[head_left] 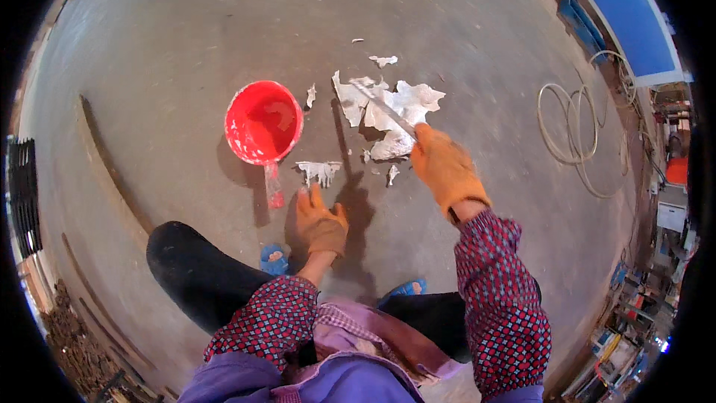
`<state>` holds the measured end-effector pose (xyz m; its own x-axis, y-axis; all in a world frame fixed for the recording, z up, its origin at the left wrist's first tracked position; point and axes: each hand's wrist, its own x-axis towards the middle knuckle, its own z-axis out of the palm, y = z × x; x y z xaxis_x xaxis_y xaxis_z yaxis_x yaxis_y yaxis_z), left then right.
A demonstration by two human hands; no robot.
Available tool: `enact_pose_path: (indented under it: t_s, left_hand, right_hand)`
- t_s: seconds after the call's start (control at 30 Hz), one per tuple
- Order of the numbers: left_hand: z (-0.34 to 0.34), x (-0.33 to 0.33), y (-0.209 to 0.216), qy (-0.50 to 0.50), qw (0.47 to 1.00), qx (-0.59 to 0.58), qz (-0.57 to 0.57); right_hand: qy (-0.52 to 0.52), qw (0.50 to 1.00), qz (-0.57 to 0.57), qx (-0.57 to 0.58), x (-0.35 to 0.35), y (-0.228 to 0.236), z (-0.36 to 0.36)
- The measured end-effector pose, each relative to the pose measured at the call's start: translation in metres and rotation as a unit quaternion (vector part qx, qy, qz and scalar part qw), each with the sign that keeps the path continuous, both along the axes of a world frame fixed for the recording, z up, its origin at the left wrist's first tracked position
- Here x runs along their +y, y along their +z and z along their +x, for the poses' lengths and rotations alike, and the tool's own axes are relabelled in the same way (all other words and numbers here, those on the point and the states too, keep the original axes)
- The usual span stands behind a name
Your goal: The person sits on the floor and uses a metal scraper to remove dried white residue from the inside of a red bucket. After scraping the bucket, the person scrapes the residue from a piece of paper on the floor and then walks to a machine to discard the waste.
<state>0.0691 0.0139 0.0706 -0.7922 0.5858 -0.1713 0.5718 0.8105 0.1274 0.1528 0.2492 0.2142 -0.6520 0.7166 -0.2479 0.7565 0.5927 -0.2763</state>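
My right hand (449, 168), in an orange work glove, is closed around a long, thin, flat tool like a knife or scraper blade (389, 113). Its tip lies over a patch of broken white flakes (418, 102) on the floor; the glove hides its grip end. My left hand (321, 225), gloved the same way, has its fingers apart just below a jagged white flake (319, 171). Whether the fingertips touch that flake I cannot tell. A red plastic dipper (261, 116) with white smears stands ahead of my left hand, its handle (273, 186) pointing toward me.
Smaller white flakes (383, 61) are scattered around on the grey concrete floor (224, 22). A coiled pale hose (570, 123) lies at the right, by a cluttered edge. On the left runs a long curved strip (108, 160). My feet in blue footwear (274, 260) are close by.
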Motion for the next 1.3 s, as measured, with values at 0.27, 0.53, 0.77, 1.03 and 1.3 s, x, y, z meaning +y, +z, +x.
enact_pose_path:
  t_s: [0.27, 0.53, 0.77, 1.03, 1.3]
  left_hand:
    - [-0.061, 0.039, -0.035, -0.048, 0.992, 0.057, 0.105]
    - [-0.081, 0.082, -0.043, -0.147, 0.928, -0.071, 0.335]
    - [-0.172, 0.205, -0.059, -0.038, 0.992, 0.119, 0.009]
    - [-0.203, 0.276, -0.154, -0.158, 0.983, 0.042, -0.086]
    - [-0.086, 0.297, -0.002, -0.256, 0.933, -0.236, 0.09]
  right_hand:
    - [0.167, 0.977, 0.101, -0.09, 0.041, -0.015, -0.023]
    - [0.029, 0.999, 0.04, 0.019, 0.064, 0.037, 0.022]
    - [0.018, 0.997, 0.035, -0.07, 0.081, -0.03, -0.011]
    - [-0.114, 0.979, -0.134, 0.1, 0.004, 0.012, 0.102]
    - [-0.455, 0.757, -0.439, 0.167, -0.115, 0.03, 0.2]
